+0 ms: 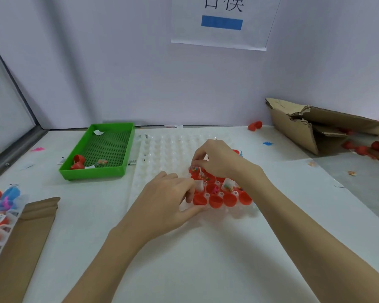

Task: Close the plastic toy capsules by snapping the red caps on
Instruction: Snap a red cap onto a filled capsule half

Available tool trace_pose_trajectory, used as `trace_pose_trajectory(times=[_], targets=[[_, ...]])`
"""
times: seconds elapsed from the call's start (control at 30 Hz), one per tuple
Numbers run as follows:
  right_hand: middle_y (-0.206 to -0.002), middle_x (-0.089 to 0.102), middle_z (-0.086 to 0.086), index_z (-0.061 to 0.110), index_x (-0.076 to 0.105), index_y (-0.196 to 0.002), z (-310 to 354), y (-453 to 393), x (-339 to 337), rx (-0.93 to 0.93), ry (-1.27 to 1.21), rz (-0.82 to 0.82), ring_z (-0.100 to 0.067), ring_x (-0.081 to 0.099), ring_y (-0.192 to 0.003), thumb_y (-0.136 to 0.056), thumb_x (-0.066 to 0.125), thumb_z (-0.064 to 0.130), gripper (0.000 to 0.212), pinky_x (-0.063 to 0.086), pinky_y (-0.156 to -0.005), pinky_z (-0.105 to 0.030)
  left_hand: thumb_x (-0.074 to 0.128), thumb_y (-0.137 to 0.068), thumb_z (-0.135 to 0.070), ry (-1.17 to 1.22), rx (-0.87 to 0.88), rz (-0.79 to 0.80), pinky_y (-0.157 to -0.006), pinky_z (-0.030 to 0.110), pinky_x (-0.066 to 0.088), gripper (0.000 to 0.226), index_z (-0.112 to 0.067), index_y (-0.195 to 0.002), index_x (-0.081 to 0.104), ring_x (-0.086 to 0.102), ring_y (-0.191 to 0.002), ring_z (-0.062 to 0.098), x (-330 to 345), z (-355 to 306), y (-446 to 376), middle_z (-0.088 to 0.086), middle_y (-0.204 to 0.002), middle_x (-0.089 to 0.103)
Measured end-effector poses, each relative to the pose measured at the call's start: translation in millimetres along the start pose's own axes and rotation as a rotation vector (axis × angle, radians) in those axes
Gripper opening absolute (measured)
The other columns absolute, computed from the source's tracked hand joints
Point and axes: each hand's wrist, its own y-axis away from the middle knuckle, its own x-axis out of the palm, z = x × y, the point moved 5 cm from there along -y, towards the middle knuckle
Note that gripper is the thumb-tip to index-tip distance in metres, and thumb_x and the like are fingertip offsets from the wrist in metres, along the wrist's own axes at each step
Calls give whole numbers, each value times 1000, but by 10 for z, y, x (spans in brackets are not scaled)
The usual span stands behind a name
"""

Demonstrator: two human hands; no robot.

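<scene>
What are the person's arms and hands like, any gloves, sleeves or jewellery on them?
Both are bare. The left hand and the right hand wear no gloves, and no rings or watch show. The forearms are uncovered all the way to the bottom edge of the picture, with no sleeve in view. No cables, straps or markings can be seen on them.
</scene>
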Motion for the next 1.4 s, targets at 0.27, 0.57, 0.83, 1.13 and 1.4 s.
trace_pose_trajectory(times=[0.27, 0.57, 0.83, 1.13, 1.4], targets=[[-105, 77, -3, 12, 81, -103, 31, -26, -50, 8, 52, 31, -19, 68, -103, -95, 69, 15, 15, 51, -94, -29, 62, -92, -65, 33, -31, 25, -71, 18, 32, 38, -35, -78, 44, 42, -65, -2, -19, -12, 6, -22, -60, 35], [-104, 78, -1, 13, 82, -98, -17, -102, -206, 36, 23, -73, -12, 65, -89, -94, 70, 20, 14, 38, -63, -12, 37, -106, -49, 189, -302, -184, -72, 25, 39, 42, -19, -88, 61, 51, -84, 10, -145, 208, 2, -9, -81, 58], [-96, 77, 8, 19, 83, -91, 196, 97, -380, 41, -138, -238, 13, 56, -65, -93, 73, 25, 12, 37, -54, -2, 87, -84, -23, 594, -399, -305, -84, 18, 56, 51, -30, -123, 55, 71, -96, 10, -105, 259, -20, -5, -117, 64], [-93, 72, 12, 20, 73, -96, 190, 460, 60, 219, -536, -530, -2, 66, -81, -96, 70, 28, 8, 52, -73, -13, 79, -91, -17, 756, -504, -416, -87, 41, 62, 23, -20, -112, 69, 73, -91, 16, -161, 290, -23, -4, -99, 74], [-90, 75, 15, 22, 71, -103, 229, 468, 189, 192, -992, -480, 1, 74, -83, -107, 51, 24, 20, 55, -62, -12, 73, -97, -11, 688, -440, -392, -86, 27, 59, 25, -21, -120, 72, 71, -91, 14, -176, 258, -41, 2, -105, 71]])
